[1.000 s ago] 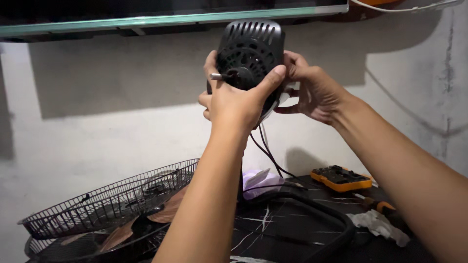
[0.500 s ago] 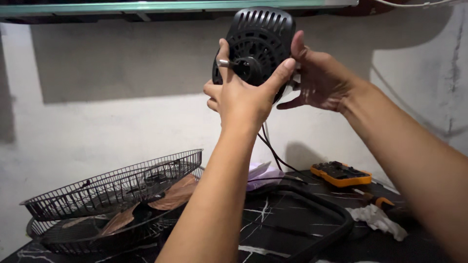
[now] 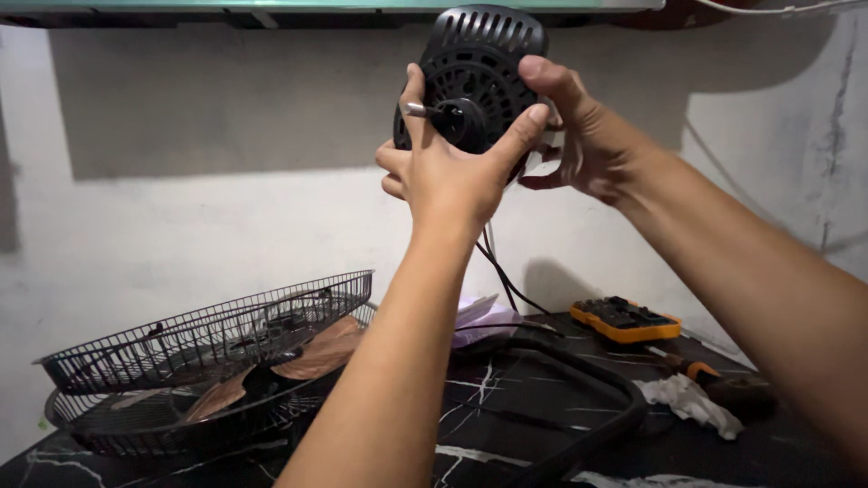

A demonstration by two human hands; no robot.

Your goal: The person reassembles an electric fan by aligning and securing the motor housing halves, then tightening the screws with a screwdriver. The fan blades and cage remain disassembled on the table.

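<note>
1. The left hand (image 3: 445,181) grips the black fan motor (image 3: 474,77) from the front; its thumb and fingers are spread wide and clamped on the round housing, either side of the metal shaft (image 3: 416,110).
2. The right hand (image 3: 586,140) holds the same motor from behind, with its thumb pressed on the upper rim and its other fingers curled against the back.
3. The motor is raised in front of the wall, well above the table (image 3: 741,452).
4. Black wires (image 3: 500,276) hang from under the fingers down to the table.
5. Far below the hands lie the fan grilles (image 3: 194,339), a copper-coloured blade (image 3: 312,357), an orange tool case (image 3: 626,320) and a white rag (image 3: 683,398).
</note>
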